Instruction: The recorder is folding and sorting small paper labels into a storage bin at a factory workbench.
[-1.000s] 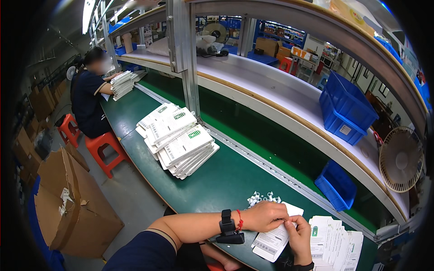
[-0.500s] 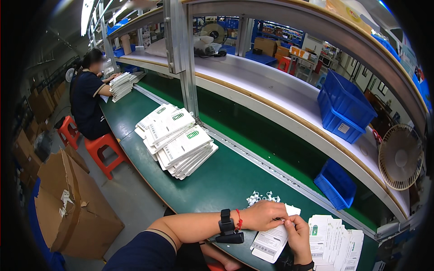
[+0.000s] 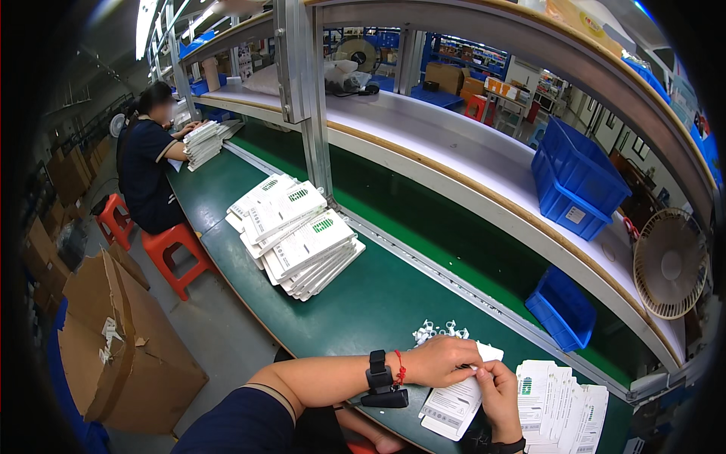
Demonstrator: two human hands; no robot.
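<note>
A flat white printed carton [image 3: 452, 407] lies at a slant near the front edge of the green table, under my hands. My left hand [image 3: 445, 362] bends over its upper part, fingertips pinched together. From the right, my right hand [image 3: 499, 395] grips the carton's side, its thumb meeting the left fingertips. Whatever small piece sits between the fingertips is hidden. Just beyond my left hand is a small heap of white plastic hooks [image 3: 439, 331]. Beside my right hand, several flat white cartons [image 3: 556, 405] overlap in a fanned row.
A tall stack of white cartons [image 3: 310, 242] stands farther left on the green table [image 3: 378, 303]. A blue bin [image 3: 561, 309] sits beyond the metal rail, below a shelf with more blue bins [image 3: 578, 178] and a fan [image 3: 671, 263]. An open cardboard box [image 3: 144, 356] stands left; a co-worker [image 3: 147, 163] sits beyond.
</note>
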